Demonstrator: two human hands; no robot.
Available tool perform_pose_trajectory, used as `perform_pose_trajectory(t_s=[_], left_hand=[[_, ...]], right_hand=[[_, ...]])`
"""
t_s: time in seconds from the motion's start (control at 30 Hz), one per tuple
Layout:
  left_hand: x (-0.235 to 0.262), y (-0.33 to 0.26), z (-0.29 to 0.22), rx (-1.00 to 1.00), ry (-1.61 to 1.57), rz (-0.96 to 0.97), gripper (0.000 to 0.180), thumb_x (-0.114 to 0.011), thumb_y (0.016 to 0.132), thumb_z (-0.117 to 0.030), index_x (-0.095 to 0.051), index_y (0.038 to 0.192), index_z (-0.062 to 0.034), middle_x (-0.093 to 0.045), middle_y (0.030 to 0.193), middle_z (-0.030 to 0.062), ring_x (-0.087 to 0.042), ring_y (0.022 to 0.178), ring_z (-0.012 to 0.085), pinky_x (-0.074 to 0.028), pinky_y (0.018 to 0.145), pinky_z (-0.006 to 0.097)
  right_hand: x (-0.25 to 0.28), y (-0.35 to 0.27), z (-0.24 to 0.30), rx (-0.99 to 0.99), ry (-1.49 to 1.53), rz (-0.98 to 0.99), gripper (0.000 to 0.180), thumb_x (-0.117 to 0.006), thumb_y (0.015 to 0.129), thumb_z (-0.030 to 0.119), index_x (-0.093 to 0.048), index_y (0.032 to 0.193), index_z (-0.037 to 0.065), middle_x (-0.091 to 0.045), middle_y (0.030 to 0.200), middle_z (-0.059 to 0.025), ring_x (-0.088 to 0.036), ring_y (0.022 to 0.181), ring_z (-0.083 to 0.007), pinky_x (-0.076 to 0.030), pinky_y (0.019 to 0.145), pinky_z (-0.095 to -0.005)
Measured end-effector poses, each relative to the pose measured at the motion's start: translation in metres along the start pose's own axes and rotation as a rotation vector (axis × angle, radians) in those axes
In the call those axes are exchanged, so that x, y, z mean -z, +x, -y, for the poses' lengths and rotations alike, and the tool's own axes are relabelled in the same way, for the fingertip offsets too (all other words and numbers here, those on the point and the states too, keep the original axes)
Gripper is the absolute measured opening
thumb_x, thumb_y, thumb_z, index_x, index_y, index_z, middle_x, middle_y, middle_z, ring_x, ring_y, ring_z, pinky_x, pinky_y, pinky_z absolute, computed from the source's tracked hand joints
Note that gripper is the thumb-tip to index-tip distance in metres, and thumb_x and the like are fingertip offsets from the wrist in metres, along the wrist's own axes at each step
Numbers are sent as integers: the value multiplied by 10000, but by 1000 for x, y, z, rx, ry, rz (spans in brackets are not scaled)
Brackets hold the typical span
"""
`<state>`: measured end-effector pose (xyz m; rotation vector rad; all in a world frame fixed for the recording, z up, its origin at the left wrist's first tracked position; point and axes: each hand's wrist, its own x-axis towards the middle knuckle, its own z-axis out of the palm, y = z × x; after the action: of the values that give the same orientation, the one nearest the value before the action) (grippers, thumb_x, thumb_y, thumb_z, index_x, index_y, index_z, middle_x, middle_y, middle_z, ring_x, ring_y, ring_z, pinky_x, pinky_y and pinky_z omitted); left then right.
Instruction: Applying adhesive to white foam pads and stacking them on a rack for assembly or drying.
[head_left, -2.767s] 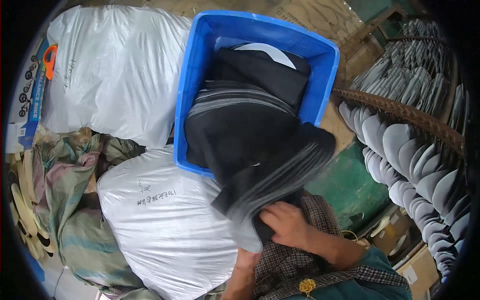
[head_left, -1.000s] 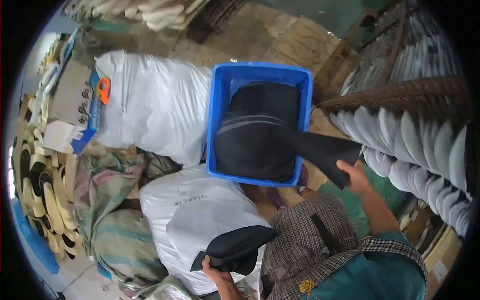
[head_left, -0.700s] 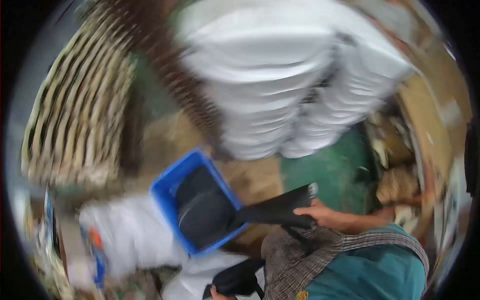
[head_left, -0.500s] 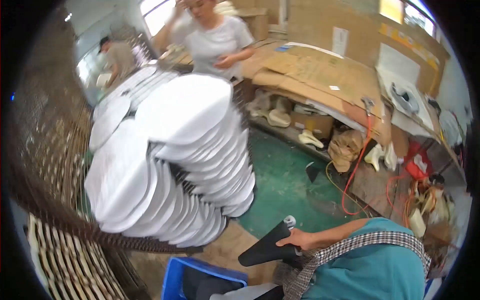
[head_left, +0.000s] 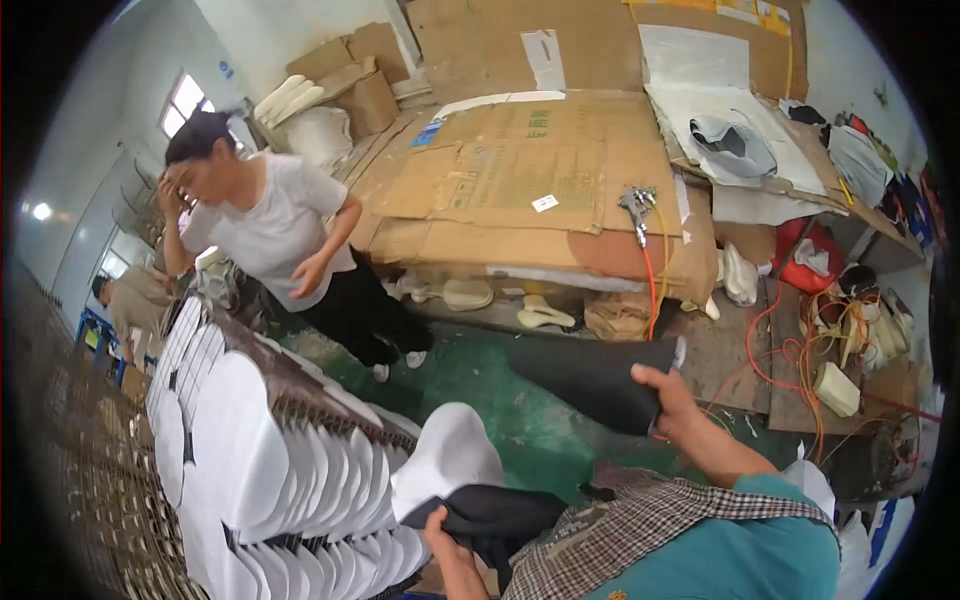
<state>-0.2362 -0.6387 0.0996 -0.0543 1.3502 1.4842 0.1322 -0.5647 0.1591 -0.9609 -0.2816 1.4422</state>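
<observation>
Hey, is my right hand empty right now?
No, the right hand holds a black sheet, its thumb pressed on top.

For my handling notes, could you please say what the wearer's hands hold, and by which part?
Left hand: a bunched black piece, near its left end; right hand: a broader black piece, by its right end.

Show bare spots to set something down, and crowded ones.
Bare: cardboard benchtop between white label and spray gun; green floor between the co-worker's shoes and the black sheet in the right hand. Crowded: beneath that benchtop, with cream saddle shells and brown bag.
</observation>
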Motion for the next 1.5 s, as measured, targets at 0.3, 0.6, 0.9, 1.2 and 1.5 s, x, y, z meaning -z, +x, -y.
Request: perform_pose_trajectory(t_s=[0.3, 0.6, 0.9, 1.2, 1.5], left_hand=[[-215, 92, -50, -67, -114, 318, 390, -557, 690, -246, -590, 977, 17, -633, 957, 159, -605, 877, 328, -490, 823, 425], [-373, 203, -102, -14, -169, 236, 436, -547, 696, -319, -593, 1013, -22, -624, 994, 120, -595, 883, 294, -478, 816, 393], [-438, 300, -150, -44, -135, 402, 415, -545, 757, -300, -577, 1055, -13, -608, 1067, 151, -586, 951, 329, -457, 866, 474], [-472, 304, -129, -120, -33, 95, 456, -560, 729, -319, -565, 1072, -18, -609, 1056, 139, -583, 947, 324, -462, 862, 445], [-507, 296, -108, -162, -75, 95, 446, -552, 728, -289, -558, 1086, -22, -607, 1072, 138, -578, 982, 324, -459, 886, 449]], right_hand=[[-39, 195, 193, 535, 167, -133, 327, -633, 765, 73, -545, 1064, -24, -615, 1000, -129, -616, 872, -254, -511, 778, -344], [-170, 381, 254, 1333, -1452, 41, 353, -707, 665, 128, -589, 968, -9, -583, 1064, -136, -564, 955, -263, -440, 828, -355], [11, 587, 176, 908, -2204, 83, 307, -557, 719, 29, -592, 1022, 63, -587, 974, -139, -557, 899, -315, -444, 814, -388], [-44, 615, 113, 628, -1285, -75, 312, -593, 721, 40, -565, 1031, 14, -582, 1024, -155, -532, 1005, -323, -429, 888, -366], [-64, 635, 128, 498, -1886, 579, 690, -604, 572, -15, -447, 1235, 93, -467, 1236, -116, -401, 1166, -314, -307, 987, -390]])
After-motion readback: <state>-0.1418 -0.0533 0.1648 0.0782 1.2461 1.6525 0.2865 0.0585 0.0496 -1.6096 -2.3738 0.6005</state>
